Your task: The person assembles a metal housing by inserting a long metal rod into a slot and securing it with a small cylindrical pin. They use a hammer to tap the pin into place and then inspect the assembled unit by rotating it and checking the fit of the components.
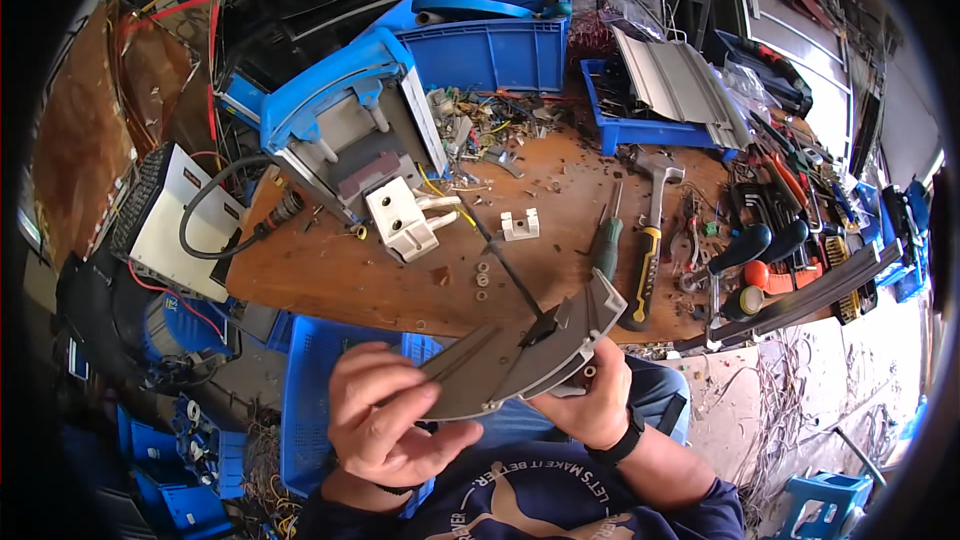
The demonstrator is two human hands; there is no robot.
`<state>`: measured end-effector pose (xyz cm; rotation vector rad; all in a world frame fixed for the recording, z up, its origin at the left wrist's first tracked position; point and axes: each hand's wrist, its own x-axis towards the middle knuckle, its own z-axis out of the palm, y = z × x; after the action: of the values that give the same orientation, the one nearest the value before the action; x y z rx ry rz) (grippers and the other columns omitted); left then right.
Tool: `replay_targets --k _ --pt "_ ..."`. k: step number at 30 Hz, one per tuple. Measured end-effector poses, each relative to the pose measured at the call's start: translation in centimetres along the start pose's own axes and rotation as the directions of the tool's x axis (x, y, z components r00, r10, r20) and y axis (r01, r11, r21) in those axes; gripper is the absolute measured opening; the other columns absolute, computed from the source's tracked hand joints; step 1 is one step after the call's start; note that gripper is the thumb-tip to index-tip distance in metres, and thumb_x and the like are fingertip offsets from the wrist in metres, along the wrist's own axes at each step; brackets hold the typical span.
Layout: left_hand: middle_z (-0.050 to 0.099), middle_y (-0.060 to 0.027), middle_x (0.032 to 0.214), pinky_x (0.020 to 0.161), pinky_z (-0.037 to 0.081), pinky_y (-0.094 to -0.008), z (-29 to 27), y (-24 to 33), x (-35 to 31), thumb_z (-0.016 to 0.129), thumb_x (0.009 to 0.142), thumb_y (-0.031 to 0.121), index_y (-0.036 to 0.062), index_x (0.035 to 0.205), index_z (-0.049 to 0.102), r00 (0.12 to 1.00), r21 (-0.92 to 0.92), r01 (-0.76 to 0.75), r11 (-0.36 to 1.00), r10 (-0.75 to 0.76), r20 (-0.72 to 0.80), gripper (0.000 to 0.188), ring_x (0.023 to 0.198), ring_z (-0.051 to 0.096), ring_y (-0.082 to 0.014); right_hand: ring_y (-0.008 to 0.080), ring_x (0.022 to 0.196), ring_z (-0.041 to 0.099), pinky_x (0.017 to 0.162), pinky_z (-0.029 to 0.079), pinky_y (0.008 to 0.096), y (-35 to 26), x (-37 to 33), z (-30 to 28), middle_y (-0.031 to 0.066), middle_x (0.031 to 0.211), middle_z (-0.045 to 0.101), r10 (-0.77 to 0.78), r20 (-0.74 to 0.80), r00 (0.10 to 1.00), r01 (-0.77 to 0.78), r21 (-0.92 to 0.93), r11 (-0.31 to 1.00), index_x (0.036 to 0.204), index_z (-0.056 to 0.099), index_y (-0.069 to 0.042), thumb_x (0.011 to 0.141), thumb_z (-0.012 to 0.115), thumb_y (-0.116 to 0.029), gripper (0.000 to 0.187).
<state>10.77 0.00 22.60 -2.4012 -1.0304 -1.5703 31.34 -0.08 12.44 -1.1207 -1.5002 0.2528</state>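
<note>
A curved grey panel (490,380) with ribs and a pale rim is held over my lap at the table's front edge. My left hand (385,418) is closed on its left end, with fingertips and thumb at the edge. On the right, my right hand (590,402) grips the lower rim, and its fingertips are partly hidden behind the panel. From a dark fitting on the panel, a black cable (510,275) runs up over the table. Beyond the panel lie several small pale rings (483,280), a white bracket (519,225) and a larger white moulded block (402,220).
A green-handled screwdriver (610,237) and a hammer (655,230) lie right of centre, beside pliers (688,230) and many other tools. A blue-and-grey frame (345,115) stands at the back left. Behind are a blue bin (490,55) and scraps. A blue crate (310,400) sits below the table.
</note>
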Motion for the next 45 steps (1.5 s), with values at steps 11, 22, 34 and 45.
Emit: replay_targets --k 11,22,34,45 --pt "0.064 -0.0152 0.094 0.076 0.047 -0.0426 1.2 0.9 2.9 0.078 0.076 0.041 -0.0014 0.097 0.064 0.978 0.115 0.170 0.979 -0.182 0.103 0.049 0.083 0.060 -0.0328 0.0258 0.064 0.060 0.055 0.049 0.0358 -1.2 2.6 1.1 0.0078 0.077 0.058 -0.165 0.052 0.985 0.171 -0.133 0.976 0.117 0.053 -0.002 0.056 0.086 -0.021 0.072" --pt "0.061 -0.0130 0.071 0.069 0.050 -0.0408 -1.0 -4.1 -0.9 0.071 0.084 0.039 -0.0001 0.079 0.062 1.000 -0.017 0.017 1.000 -0.017 0.003 0.040 0.066 0.059 -0.0302 0.0239 0.061 0.057 0.051 0.047 0.0348 -2.7 1.0 0.9 0.0069 0.074 0.056 -0.337 0.258 0.906 0.330 0.069 0.941 0.124 0.051 0.002 0.067 0.079 -0.012 0.065" --pt "0.062 -0.0130 0.071 0.068 0.050 -0.0439 -1.4 -5.0 -3.3 0.062 0.088 0.047 -0.0011 0.080 0.062 0.999 -0.036 0.030 0.999 -0.031 -0.041 0.048 0.064 0.060 -0.0289 0.0216 0.056 0.053 0.051 0.041 0.0310 -0.9 2.4 -2.7 0.0083 0.070 0.058 -0.099 0.125 0.987 0.088 0.087 0.992 0.096 0.062 -0.002 0.069 0.076 0.001 0.030" --pt "0.066 -0.0137 0.085 0.076 0.049 -0.0403 -2.6 -8.5 -7.1 0.063 0.092 0.039 -0.0077 0.101 0.064 0.906 -0.178 0.288 0.941 -0.328 -0.269 0.048 0.077 0.061 -0.0235 0.0336 0.076 0.064 0.068 0.051 0.0375 0.1 1.2 -1.9 0.0166 0.085 0.066 0.321 0.315 0.893 -0.376 0.130 0.917 0.100 0.065 -0.002 0.079 0.071 -0.009 0.023"
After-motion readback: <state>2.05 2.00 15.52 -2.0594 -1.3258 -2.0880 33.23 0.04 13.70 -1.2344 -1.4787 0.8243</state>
